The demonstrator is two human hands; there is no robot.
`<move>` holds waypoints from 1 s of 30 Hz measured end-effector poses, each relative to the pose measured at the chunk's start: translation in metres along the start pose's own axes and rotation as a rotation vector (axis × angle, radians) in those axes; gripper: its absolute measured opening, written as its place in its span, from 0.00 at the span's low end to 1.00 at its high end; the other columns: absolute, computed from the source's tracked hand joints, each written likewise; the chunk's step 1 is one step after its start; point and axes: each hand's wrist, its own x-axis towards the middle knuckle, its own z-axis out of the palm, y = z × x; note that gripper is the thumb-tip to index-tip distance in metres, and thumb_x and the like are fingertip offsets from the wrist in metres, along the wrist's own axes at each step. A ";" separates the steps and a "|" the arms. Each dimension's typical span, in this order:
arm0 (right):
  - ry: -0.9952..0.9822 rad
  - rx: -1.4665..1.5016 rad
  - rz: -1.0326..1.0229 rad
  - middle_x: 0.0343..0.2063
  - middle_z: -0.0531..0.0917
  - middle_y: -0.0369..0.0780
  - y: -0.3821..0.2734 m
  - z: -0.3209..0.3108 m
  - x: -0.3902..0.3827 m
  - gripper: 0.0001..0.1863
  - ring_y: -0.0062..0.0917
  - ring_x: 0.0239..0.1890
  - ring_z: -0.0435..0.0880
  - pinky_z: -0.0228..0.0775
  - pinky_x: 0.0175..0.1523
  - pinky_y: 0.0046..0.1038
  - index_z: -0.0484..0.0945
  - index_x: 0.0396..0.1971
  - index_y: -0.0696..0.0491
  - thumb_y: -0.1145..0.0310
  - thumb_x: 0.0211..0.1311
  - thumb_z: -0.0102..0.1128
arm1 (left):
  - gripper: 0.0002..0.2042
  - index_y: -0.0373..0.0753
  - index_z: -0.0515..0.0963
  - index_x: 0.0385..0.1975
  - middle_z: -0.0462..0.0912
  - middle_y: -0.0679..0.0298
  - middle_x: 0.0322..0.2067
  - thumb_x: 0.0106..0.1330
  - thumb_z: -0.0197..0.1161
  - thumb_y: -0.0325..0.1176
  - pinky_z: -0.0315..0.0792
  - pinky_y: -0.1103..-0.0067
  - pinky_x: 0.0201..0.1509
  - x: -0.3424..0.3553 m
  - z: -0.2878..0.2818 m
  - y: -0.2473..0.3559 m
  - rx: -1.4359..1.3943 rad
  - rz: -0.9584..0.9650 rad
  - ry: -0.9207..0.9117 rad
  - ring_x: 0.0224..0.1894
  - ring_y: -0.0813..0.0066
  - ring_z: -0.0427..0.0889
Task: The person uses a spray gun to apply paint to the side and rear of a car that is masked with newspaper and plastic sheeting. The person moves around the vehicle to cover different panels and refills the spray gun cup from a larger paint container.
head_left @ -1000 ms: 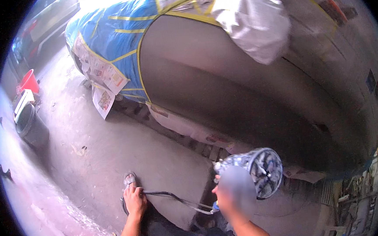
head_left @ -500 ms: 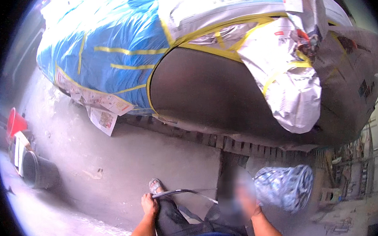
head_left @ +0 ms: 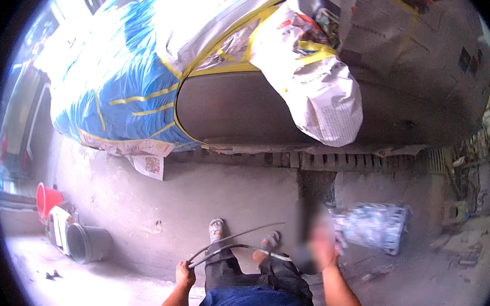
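My left hand (head_left: 184, 274) is closed around a thin dark hose (head_left: 229, 247), which bends in an arc in front of my legs toward the right. My right hand (head_left: 333, 254) is to the right of my legs; a blurred patch hides most of its fingers and whatever may be in them. Just beyond it appears a smeared, pale bluish patterned object (head_left: 378, 228); I cannot make out its kind. Across from me stands a car with a bare dark grey panel (head_left: 233, 102), framed by yellow tape, blue plastic film (head_left: 138, 86) and printed paper (head_left: 323, 99).
A red bucket (head_left: 49, 198) and a grey bucket (head_left: 92, 243) lie tipped at the left, with a white board (head_left: 61, 225) between them. A slotted floor grating (head_left: 348, 161) runs along the car's lower edge. Assorted clutter (head_left: 474, 185) is at the far right.
My view has shifted right, so the car appears further left. My left hand still grips the hose, which now shows a second strand. The patterned object looks more smeared.
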 end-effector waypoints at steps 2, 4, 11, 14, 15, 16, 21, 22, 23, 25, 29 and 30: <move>-0.165 -0.211 -0.039 0.21 0.74 0.33 0.014 0.030 0.004 0.20 0.15 0.25 0.70 0.61 0.32 0.19 0.74 0.44 0.57 0.57 0.60 0.51 | 0.06 0.35 0.74 0.27 0.74 0.48 0.28 0.55 0.54 0.30 0.67 0.64 0.42 0.008 -0.029 -0.009 0.044 -0.012 -0.040 0.38 0.49 0.72; -0.257 -0.039 -0.012 0.22 0.74 0.34 0.022 0.051 0.005 0.20 0.16 0.25 0.70 0.62 0.33 0.19 0.74 0.43 0.58 0.56 0.59 0.51 | 0.07 0.34 0.74 0.26 0.74 0.46 0.27 0.55 0.54 0.31 0.67 0.63 0.41 0.011 -0.056 -0.031 0.072 -0.039 -0.051 0.36 0.48 0.73; 0.531 0.372 -0.023 0.35 0.76 0.34 0.013 0.027 -0.020 0.17 0.17 0.23 0.71 0.65 0.24 0.18 0.67 0.45 0.50 0.60 0.59 0.54 | 0.12 0.34 0.74 0.26 0.76 0.43 0.27 0.58 0.52 0.38 0.69 0.60 0.38 0.045 -0.118 -0.066 0.213 -0.140 -0.254 0.34 0.46 0.76; 0.762 0.294 0.016 0.41 0.77 0.34 0.006 0.036 -0.034 0.19 0.15 0.21 0.70 0.63 0.21 0.16 0.65 0.47 0.49 0.58 0.59 0.54 | 0.13 0.35 0.74 0.29 0.77 0.43 0.30 0.58 0.51 0.40 0.70 0.61 0.39 0.062 -0.121 -0.093 0.367 -0.029 -0.387 0.37 0.47 0.76; 0.772 0.307 0.022 0.41 0.77 0.34 0.006 0.046 -0.035 0.19 0.16 0.20 0.70 0.63 0.21 0.17 0.65 0.47 0.49 0.57 0.59 0.54 | 0.13 0.35 0.74 0.29 0.77 0.43 0.30 0.58 0.51 0.41 0.70 0.61 0.39 0.068 -0.122 -0.110 0.479 0.117 -0.440 0.37 0.47 0.76; 0.780 0.318 0.031 0.42 0.77 0.35 0.009 0.056 -0.037 0.20 0.16 0.20 0.70 0.64 0.22 0.17 0.64 0.47 0.49 0.57 0.59 0.54 | 0.14 0.35 0.74 0.30 0.77 0.43 0.31 0.58 0.51 0.41 0.70 0.62 0.40 0.073 -0.122 -0.123 0.589 0.261 -0.494 0.38 0.47 0.76; 0.267 0.388 -0.064 0.33 0.75 0.38 0.032 0.126 -0.048 0.13 0.19 0.25 0.72 0.67 0.29 0.20 0.67 0.43 0.54 0.66 0.61 0.51 | 0.12 0.37 0.74 0.30 0.77 0.45 0.31 0.59 0.49 0.39 0.71 0.62 0.39 0.091 -0.124 -0.165 0.487 0.019 -0.455 0.36 0.48 0.77; 0.195 0.391 -0.037 0.33 0.76 0.38 0.028 0.142 -0.051 0.12 0.19 0.26 0.74 0.67 0.30 0.20 0.68 0.41 0.55 0.66 0.60 0.52 | 0.13 0.36 0.74 0.30 0.77 0.45 0.31 0.59 0.49 0.40 0.71 0.62 0.39 0.092 -0.127 -0.169 0.494 0.021 -0.449 0.36 0.48 0.77; 0.031 0.276 -0.075 0.33 0.76 0.38 0.022 0.151 -0.052 0.13 0.19 0.26 0.74 0.67 0.30 0.20 0.68 0.42 0.56 0.66 0.60 0.53 | 0.13 0.36 0.74 0.30 0.77 0.45 0.30 0.59 0.50 0.40 0.71 0.62 0.39 0.094 -0.131 -0.171 0.500 0.020 -0.442 0.36 0.48 0.77; -0.105 0.195 -0.096 0.32 0.76 0.38 0.020 0.155 -0.048 0.14 0.20 0.25 0.74 0.66 0.29 0.21 0.67 0.42 0.55 0.65 0.60 0.53 | 0.15 0.34 0.74 0.30 0.77 0.45 0.30 0.59 0.50 0.42 0.71 0.62 0.39 0.088 -0.145 -0.146 0.492 0.014 -0.456 0.36 0.48 0.77; 0.197 0.480 0.006 0.32 0.76 0.38 0.014 0.150 -0.035 0.16 0.21 0.22 0.73 0.65 0.24 0.22 0.66 0.42 0.52 0.60 0.58 0.55 | 0.16 0.33 0.74 0.29 0.77 0.44 0.28 0.58 0.49 0.42 0.70 0.62 0.39 0.079 -0.153 -0.126 0.359 -0.172 -0.356 0.36 0.47 0.77; 0.350 0.552 0.028 0.33 0.76 0.38 0.015 0.136 -0.035 0.16 0.21 0.22 0.72 0.65 0.24 0.22 0.66 0.43 0.51 0.60 0.58 0.55 | 0.16 0.33 0.74 0.28 0.77 0.43 0.28 0.57 0.49 0.42 0.70 0.62 0.38 0.078 -0.151 -0.128 0.342 -0.174 -0.342 0.35 0.47 0.77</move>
